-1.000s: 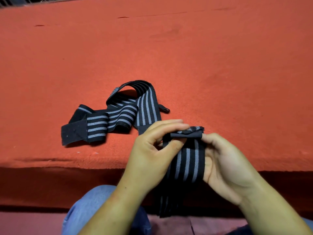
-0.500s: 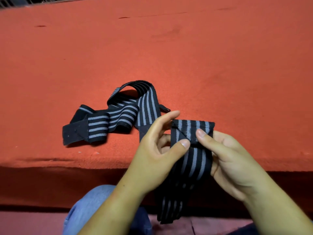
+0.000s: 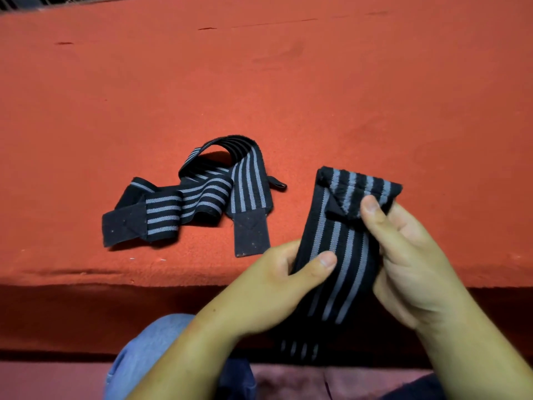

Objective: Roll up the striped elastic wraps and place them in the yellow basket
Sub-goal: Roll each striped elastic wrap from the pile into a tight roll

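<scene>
Both hands grip one striped wrap [image 3: 340, 243] at the near edge of the red surface [image 3: 317, 82]: the left hand [image 3: 277, 287] pinches its left edge with thumb on top, while the right hand [image 3: 409, 264] presses its thumb on the folded-over top end. Its tail hangs below. Just left, a second striped wrap [image 3: 202, 197] lies loosely tangled on the red surface.

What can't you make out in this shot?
Head view only.
The yellow basket: outside the frame.
Lower end of the held wrap: lost in dark shadow at the bottom.
Fingertips of the left hand: behind that wrap.
The loose pile on the red surface: overlaps hide whether one wrap or two.
</scene>
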The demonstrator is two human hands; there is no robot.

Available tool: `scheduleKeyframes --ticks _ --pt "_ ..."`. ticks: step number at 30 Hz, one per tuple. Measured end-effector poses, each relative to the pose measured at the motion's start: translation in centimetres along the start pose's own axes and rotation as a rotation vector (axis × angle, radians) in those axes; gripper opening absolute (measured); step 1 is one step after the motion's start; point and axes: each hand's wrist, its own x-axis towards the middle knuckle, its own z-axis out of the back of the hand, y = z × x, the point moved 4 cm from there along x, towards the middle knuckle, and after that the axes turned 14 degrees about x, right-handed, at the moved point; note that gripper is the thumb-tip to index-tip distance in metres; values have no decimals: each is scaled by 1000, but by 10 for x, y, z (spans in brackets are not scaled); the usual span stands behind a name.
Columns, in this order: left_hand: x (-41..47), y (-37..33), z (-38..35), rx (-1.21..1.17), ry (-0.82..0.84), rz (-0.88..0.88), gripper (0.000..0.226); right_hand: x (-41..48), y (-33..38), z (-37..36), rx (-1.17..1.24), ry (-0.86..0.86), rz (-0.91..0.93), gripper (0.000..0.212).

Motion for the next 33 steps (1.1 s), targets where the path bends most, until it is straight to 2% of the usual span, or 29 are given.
scheduleKeyframes --ticks 3,7,13,17,20,25,33 --pt "0 5 -3 37 68 74 42 0 0 1 -25 5 17 27" --pt "-1 4 -3 25 71 78 44 0 2 3 -44 -6 9 31" --pt "0 -6 8 -50 -162 -68 30 0 -3 2 -44 34 -56 34" --pt "0 -2 18 -143 -316 -100 35 0 -7 -1 -74 98 -71 36" --pt "0 -8 22 -105 -394 -171 15 0 -12 -3 -148 139 -80 35" --pt "0 -9 25 -113 -436 -212 24 1 -17 -6 -132 151 -87 37" --pt "-1 -7 26 -133 -440 -193 21 1 -19 -5 -162 138 -66 34"
